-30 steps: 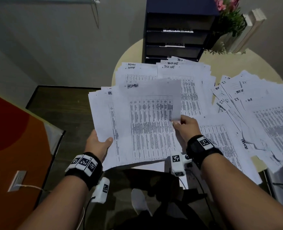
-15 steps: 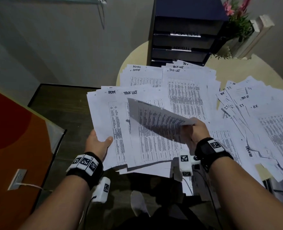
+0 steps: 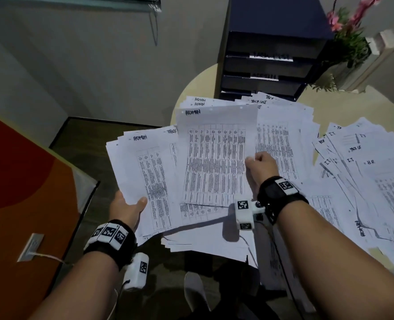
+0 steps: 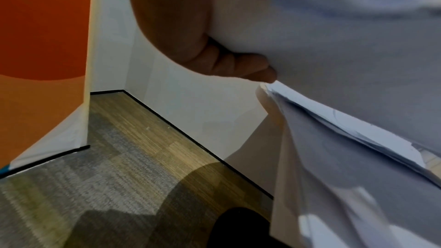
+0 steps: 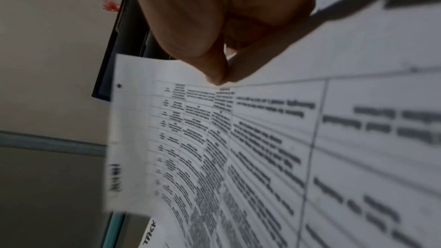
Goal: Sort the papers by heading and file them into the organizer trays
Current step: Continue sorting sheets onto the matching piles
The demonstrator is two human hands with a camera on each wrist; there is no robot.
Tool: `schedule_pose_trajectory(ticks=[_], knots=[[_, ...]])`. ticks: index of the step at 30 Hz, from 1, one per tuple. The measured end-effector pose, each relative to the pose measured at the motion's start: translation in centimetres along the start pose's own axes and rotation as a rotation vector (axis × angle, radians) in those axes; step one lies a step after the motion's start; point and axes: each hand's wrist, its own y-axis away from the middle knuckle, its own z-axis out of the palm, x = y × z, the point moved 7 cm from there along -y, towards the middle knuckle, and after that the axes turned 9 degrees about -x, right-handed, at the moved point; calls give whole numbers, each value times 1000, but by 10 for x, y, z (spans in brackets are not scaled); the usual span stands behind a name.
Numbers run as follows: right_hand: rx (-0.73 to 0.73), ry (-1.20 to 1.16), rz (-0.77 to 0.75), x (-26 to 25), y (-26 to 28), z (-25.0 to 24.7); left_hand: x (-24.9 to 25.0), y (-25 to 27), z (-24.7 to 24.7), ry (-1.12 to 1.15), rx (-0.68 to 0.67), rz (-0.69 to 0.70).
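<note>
Two hands at work: right hand (image 3: 259, 163) pinches one white printed sheet headed ADMIN (image 3: 214, 158) by its right edge, raised over the fanned white paper stack (image 3: 145, 172) gripped by left hand (image 3: 128, 210). Dark blue organizer trays (image 3: 267, 65) stand beyond, on round beige tabletop (image 3: 344, 105).

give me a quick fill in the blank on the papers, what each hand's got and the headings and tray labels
1. The single sheet pinched by the right hand is headed ____.
2. The left hand holds a stack of papers by its ____ edge.
3. The upper labelled tray of the dark organizer reads ____.
4. The spread pile on the table's right side shows mostly the heading ____.

Missing words: ADMIN; left; TASK LIST; I.T.
</note>
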Motion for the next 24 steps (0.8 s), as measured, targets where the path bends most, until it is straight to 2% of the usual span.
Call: schedule_pose_trajectory(ticks=[2,7,10,12,16,20,22,24], knots=[[-35,17,-12,-5,-5,17,-5,-1,-2,35,-20,-5],[-80,262,-112,-14,-5,53,-4,-2,-3,85,-83,4],[-123,271,-129,-10,-2,69,4,0,-2,73,-96,57],[-82,240,-179,-16,0,70,4,-4,-7,40,-75,68],[133,265,-208,-36,-8,40,-2,-13,-32,61,27,63],[139,255,-224,-47,-21,31,-14,-20,-63,136,115,35],[157,413,-289,-52,-22,35,-19,-24,-77,165,145,24],[166,776,-331,-51,-19,49,-21,-24,-85,191,164,25]])
